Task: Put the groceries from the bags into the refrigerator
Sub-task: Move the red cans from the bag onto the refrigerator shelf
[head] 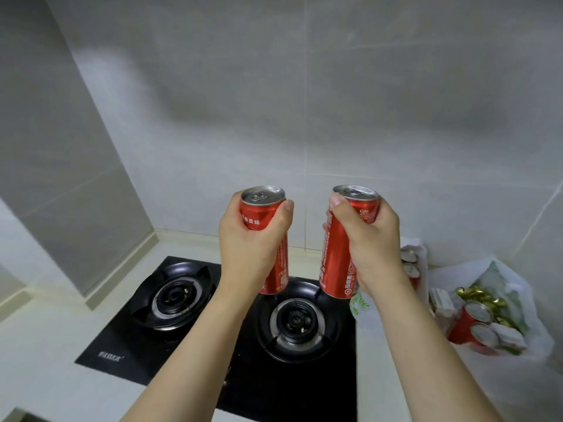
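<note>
While both forearms reach forward from the bottom edge, each hand grasps one red soda can, raised upright above a black two-burner gas stove point(213, 345). That stove, set into a pale countertop point(45, 345), serves as the landmark. Over its middle, the left hand point(253, 239) wraps around the left can point(265, 214), fingers curled round its upper half. Over the stove's right burner point(295, 319), the right hand point(370, 239) grips the right can point(338, 260) the same way. The cans are near each other but apart, silver tops showing.

Just right of the stove, on the same counter, lies an open white plastic bag point(511, 275). Inside are more red cans point(475, 324), gold-wrapped sweets point(478, 295) and small pale packets. Behind the stove rises a grey tiled wall point(304, 102).

No refrigerator is in sight. Judging by the bag's contents, unpacking is at an early or middle stage: two cans are out and in hand, not yet stored, and much remains.
</note>
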Available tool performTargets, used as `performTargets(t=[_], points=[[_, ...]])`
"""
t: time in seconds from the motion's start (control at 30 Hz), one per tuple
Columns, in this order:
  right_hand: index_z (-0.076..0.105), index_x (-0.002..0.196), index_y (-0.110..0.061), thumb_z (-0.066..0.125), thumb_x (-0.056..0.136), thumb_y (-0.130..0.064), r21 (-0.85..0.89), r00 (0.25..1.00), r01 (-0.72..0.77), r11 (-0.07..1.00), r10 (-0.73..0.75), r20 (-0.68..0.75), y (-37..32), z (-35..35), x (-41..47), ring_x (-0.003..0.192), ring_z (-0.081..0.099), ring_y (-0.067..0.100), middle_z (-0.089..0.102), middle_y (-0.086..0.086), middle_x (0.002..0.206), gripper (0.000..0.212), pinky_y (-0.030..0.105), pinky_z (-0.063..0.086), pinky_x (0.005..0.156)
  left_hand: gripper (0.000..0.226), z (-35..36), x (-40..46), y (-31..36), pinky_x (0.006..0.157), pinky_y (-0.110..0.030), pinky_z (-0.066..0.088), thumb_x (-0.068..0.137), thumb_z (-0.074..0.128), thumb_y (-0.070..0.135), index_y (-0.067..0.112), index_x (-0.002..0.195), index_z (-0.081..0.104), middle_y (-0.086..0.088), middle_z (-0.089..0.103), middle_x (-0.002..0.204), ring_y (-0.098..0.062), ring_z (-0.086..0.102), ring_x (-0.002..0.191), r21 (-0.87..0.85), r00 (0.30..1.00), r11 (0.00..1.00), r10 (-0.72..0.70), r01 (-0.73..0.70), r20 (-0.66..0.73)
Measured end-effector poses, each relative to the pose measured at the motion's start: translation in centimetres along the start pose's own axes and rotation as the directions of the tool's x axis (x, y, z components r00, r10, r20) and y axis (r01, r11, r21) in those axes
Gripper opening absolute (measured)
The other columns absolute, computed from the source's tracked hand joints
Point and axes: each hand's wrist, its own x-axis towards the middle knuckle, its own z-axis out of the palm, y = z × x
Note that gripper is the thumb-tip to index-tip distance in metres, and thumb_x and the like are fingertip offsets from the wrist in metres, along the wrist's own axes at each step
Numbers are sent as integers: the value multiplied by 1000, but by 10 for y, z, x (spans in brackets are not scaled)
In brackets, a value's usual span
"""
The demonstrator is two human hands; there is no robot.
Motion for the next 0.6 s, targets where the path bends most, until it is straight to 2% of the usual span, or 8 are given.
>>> performTargets(t=[0.17,0.3,0.4,0.5,0.6], points=[[70,89,-34,77,63,-55,30,993,-2,1000,-2,118,0,13,8,82,71,31,72,5,87,33,58,57,79,22,-12,-4,7,77,-43,61,76,75,38,36,96,66,4,73,89,-20,73,80,79,996,997,20,-13,-87],[68,90,-32,75,62,-55,39,968,-13,999,2,250,4,24,7,80,72,27,73,4,87,37,55,58,79,29,-25,-10,10,74,-37,61,76,76,39,30,101,64,6,72,89,-17,72,79,153,985,988,30,-4,-170],[69,84,-36,75,61,-54,62,941,-15,998,-7,339,8,37,3,80,72,28,73,5,86,29,55,58,79,32,-38,-20,13,70,-30,60,74,77,40,27,101,65,6,72,87,-14,72,77,205,965,979,48,6,-258],[69,83,-38,75,61,-53,86,892,-26,996,-16,452,15,51,-7,80,71,29,73,7,86,27,53,58,78,25,-54,-34,15,64,-14,52,80,80,29,24,99,66,13,71,85,-5,69,76,249,932,969,81,10,-352],[70,82,-38,76,63,-52,116,841,-48,992,-23,541,20,66,-23,83,71,32,72,9,89,24,56,57,80,20,-71,-53,21,63,-11,49,82,79,22,20,98,66,13,70,85,-2,67,75,296,899,955,111,22,-423]])
